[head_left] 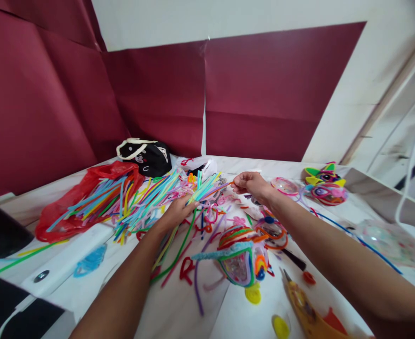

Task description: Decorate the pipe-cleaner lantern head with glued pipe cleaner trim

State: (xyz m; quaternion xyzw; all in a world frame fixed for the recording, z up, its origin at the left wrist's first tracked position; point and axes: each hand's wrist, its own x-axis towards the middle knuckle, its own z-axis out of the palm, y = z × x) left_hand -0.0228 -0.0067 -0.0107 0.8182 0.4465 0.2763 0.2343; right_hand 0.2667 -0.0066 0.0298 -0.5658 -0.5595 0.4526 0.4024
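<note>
My right hand (248,182) is closed in a pinch on the end of an orange pipe cleaner (226,185), which stretches left toward the heap. My left hand (179,211) is at the right end of a big loose pile of coloured pipe cleaners (147,202), its fingers closed around some of them; its fingertips are partly hidden. Nearer to me, between my forearms, stands a rounded clear-sided craft piece (239,261) wrapped in rainbow pipe cleaners, with a light blue fuzzy strip pointing left. Behind it lies an orange-rimmed clear piece (272,233).
A red plastic bag (52,219) spills pipe cleaners on the left, beside a white power strip (68,256). A black bag (150,157) stands against the wall. At right are a decorated piece (325,190) and a clear round shell (384,240). An orange-yellow tool (301,301) lies in front.
</note>
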